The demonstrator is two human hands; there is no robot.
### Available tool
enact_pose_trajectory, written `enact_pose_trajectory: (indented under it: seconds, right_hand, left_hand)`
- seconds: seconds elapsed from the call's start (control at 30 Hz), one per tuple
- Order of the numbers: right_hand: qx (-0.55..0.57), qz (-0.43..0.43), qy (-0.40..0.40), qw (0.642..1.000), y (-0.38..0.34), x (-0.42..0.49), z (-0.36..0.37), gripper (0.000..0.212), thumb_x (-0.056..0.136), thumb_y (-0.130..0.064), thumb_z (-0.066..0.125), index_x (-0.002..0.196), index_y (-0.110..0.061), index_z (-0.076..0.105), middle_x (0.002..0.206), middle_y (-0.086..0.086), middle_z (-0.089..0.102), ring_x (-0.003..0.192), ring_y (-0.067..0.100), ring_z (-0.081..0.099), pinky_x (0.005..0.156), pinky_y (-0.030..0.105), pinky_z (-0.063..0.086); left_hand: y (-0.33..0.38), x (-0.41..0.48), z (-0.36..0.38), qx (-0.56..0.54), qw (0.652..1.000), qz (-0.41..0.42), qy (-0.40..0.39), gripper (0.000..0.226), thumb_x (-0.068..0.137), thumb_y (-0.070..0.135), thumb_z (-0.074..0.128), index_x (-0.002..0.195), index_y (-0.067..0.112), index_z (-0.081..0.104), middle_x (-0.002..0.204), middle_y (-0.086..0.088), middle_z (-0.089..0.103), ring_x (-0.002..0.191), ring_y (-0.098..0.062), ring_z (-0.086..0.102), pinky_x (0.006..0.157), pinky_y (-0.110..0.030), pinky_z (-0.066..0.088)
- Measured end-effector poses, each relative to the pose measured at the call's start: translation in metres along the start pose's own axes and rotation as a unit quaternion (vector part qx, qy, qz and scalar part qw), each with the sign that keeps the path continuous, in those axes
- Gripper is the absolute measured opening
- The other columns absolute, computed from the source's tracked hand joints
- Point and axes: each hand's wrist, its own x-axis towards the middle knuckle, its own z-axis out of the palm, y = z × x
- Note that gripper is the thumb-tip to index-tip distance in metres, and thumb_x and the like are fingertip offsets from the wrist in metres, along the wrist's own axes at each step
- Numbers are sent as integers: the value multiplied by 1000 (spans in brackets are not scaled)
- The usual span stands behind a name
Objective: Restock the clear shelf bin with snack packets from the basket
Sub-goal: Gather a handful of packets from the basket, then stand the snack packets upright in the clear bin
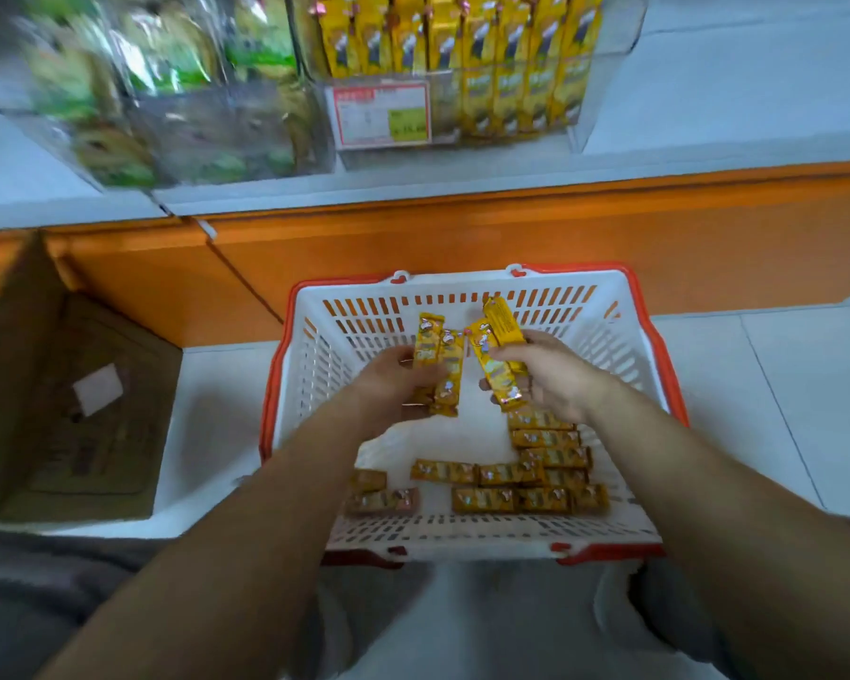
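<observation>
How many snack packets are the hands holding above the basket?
4: two packets in the left hand, two in the right hand. Others may be hidden behind them.

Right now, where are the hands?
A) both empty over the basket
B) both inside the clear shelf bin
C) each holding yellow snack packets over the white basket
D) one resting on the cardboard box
C: the left hand and right hand each grip yellow snack packets above the white slotted plastic basket with a red rim.

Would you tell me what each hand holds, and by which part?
Left hand grips yellow snack packets around their lower halves; right hand holds others likewise.
</observation>
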Motion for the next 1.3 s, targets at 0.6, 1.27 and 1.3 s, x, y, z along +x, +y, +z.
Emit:
enact_pose_trajectory:
  seconds: [0.6, 1.27, 1.3]
  right_hand:
    - [10, -244, -83, 966, -171, -203, 61, 44, 78, -12, 71, 121, -8, 61, 112, 14, 73, 96, 28, 73, 75, 36, 61]
    - [-263, -268, 94, 922, -189, -127, 109, 113, 61, -87, 59, 151, -26, 29, 119, -3, 50, 99, 17, 44, 89, 38, 43]
    - [-249, -266, 85, 927, -188, -127, 113, 114, 64, -90, 54, 153, -27, 23, 118, -4, 50, 100, 17, 44, 92, 39, 42]
  left_hand:
    - [169, -201, 19, -16, 963, 270, -10, 27, 88, 10, 74, 115, 12, 66, 102, -14, 78, 88, -33, 76, 77, -47, 64]
    - [175, -175, -27, -43, 947, 297, 113, 32, 78, 20, 86, 107, 16, 73, 94, -7, 80, 83, -29, 79, 70, -38, 64]
    - [176, -175, -29, -47, 947, 295, 118, 33, 78, 20, 86, 108, 16, 73, 94, -7, 80, 82, -28, 79, 70, -39, 64]
